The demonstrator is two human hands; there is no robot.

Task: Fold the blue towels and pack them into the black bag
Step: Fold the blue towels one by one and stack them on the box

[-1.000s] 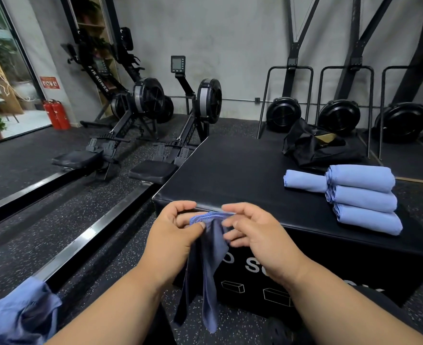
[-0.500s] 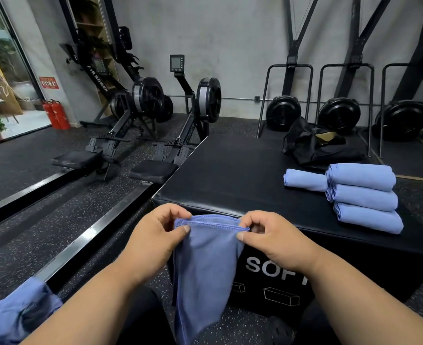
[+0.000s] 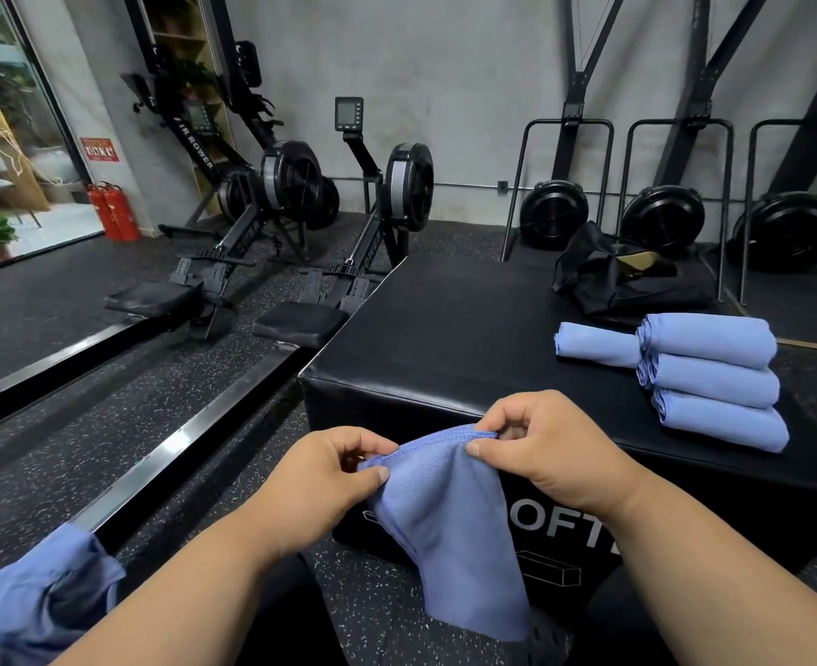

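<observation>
rowing machines point(image 3: 296, 194) | fire extinguishers point(image 3: 113, 211) | black padded box point(image 3: 445, 329)

Both hands, left point(image 3: 320, 478) and right point(image 3: 548, 454), pinch with curled fingers.

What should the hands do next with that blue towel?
Probably spread it flat on the black box. The left hand and right hand pinch the blue towel by its top hem, and it hangs unfolded, unlike the folded towels lying there.
</observation>
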